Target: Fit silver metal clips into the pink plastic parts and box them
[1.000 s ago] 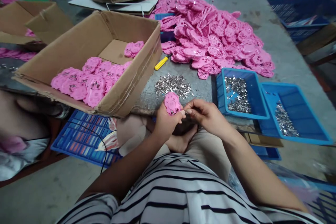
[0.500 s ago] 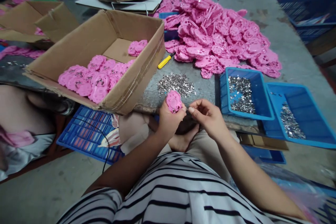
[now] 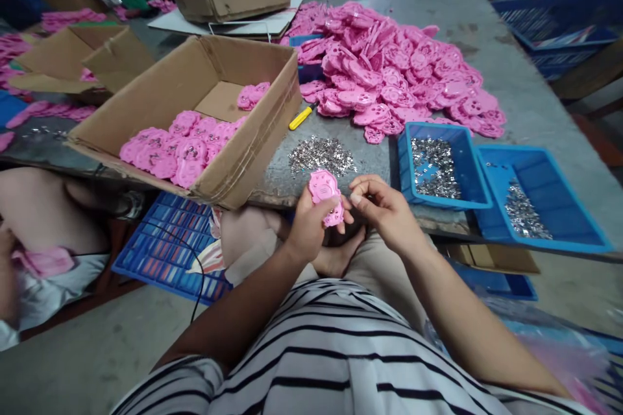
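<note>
My left hand [image 3: 311,220] grips a pink plastic piece [image 3: 323,187] with a scalloped outline, the thumb lying across its lower part. Tiny metal bits show on that piece near the thumb. Just right of it, my right hand [image 3: 384,207] is closed in a pinch, thumb against forefinger; what sits between the tips is too small to make out. Beyond both hands, a heap of small shiny metal parts [image 3: 321,155] lies on the grey table [image 3: 374,162]. Behind the heap is a yellow-handled tool [image 3: 300,118].
An open cardboard box [image 3: 253,162] on the left holds several pink pieces. A large pile of pink pieces [image 3: 389,71] covers the table's back. Two blue bins, one nearer [image 3: 445,201] and one farther right [image 3: 574,233], contain metal parts. Another person's leg [image 3: 43,207] is at far left.
The pink piece has tilted in my left hand, and the thumb has moved onto its face. My right hand stays pinched beside it. The camera view has shifted slightly.
</note>
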Demonstrator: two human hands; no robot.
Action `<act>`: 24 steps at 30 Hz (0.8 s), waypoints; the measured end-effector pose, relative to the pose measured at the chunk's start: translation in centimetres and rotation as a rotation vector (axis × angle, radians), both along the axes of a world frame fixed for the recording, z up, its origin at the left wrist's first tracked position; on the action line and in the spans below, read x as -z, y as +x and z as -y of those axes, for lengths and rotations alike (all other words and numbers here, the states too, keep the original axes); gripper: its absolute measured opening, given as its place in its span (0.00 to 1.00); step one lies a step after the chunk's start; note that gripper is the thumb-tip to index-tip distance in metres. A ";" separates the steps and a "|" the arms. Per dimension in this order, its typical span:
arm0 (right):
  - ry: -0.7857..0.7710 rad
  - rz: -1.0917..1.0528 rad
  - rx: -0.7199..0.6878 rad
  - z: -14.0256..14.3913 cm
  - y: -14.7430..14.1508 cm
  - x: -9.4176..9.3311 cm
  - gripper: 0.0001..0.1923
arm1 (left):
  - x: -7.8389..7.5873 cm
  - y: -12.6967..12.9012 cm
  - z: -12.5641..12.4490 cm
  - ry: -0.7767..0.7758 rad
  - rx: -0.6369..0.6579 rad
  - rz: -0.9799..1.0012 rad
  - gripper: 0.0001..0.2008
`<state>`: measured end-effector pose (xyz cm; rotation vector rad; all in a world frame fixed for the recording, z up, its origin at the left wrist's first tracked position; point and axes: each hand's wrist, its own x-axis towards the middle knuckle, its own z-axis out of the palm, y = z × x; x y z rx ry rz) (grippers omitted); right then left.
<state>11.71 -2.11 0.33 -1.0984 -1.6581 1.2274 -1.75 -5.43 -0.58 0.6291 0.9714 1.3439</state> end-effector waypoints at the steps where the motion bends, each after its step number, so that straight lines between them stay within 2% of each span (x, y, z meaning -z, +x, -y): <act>1: 0.006 0.010 -0.025 0.0 0.3 -0.4 0.09 | -0.3 -0.2 0.2 -0.022 0.047 0.085 0.13; 4: 0.045 0.058 -0.128 -0.5 1.1 -1.6 0.09 | -1.0 -0.6 0.9 -0.068 0.142 0.179 0.12; 7: 0.100 0.144 -0.226 -1.1 1.9 -2.8 0.08 | -1.6 -0.7 1.5 -0.071 0.178 0.145 0.13; 11: 0.183 0.233 -0.275 -1.1 2.6 -3.8 0.08 | -2.1 -0.2 2.0 -0.052 0.198 0.087 0.14; 19: 0.310 0.309 -0.328 0.9 2.9 -2.5 0.08 | -1.2 0.4 3.0 0.009 0.270 -0.014 0.19; 24: 0.397 0.407 -0.314 1.1 3.5 -2.8 0.10 | -1.2 0.8 3.4 -0.003 0.251 -0.054 0.21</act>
